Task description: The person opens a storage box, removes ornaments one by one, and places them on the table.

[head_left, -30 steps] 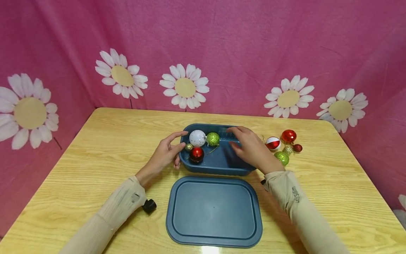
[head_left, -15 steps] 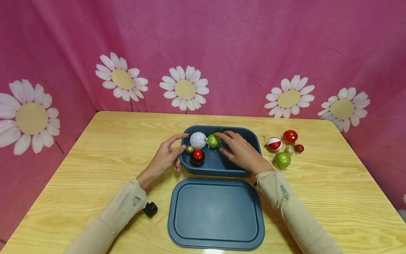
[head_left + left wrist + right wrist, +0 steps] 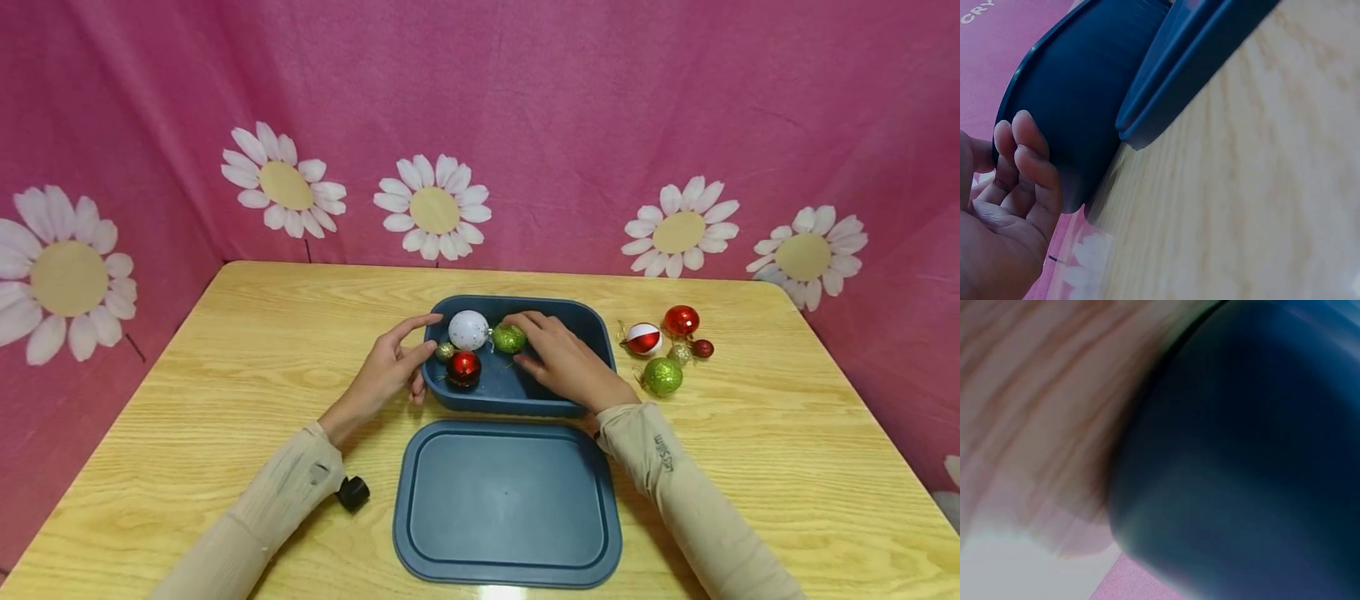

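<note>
wooden table (image 3: 247,350): pale, grained, rounded far corners | pink cloth (image 3: 555,100): behind and at both sides | daisies (image 3: 432,208): white petals, yellow centres, on the cloth

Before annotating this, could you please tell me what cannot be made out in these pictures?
Head: right side of the green ball in the box, behind the right grip; sleeve lettering, too small.
Left wrist: the box's inside, hidden by outer wall; lid, cut by top edge.
Right wrist: that grip and ball, blocked by the blurred box wall.
</note>
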Demonstrator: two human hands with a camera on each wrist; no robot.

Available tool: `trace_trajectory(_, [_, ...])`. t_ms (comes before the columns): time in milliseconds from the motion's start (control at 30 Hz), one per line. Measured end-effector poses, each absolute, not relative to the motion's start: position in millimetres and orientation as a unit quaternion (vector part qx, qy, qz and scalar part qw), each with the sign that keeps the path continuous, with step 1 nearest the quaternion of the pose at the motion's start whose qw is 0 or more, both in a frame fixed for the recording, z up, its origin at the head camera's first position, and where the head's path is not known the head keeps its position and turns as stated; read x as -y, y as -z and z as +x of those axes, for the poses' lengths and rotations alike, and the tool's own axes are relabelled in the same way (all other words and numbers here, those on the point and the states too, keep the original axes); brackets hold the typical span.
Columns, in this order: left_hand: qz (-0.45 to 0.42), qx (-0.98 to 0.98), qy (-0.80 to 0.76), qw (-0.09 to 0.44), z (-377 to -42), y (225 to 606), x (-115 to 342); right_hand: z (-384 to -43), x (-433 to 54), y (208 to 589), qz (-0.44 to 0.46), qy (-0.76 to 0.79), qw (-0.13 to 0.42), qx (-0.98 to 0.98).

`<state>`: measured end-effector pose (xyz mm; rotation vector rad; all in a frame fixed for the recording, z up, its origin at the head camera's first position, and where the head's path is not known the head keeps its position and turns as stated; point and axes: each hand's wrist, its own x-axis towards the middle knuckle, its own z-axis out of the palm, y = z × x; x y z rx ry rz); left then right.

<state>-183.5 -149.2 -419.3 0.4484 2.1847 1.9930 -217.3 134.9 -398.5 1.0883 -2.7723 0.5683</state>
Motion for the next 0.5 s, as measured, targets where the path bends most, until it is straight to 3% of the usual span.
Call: trace_trajectory(500, [0.149,-0.725,-0.669,0.075,-183.9,419.1,148.8,-216.9,-134.1,398.2,0.344,-0.192,0.06,0.917])
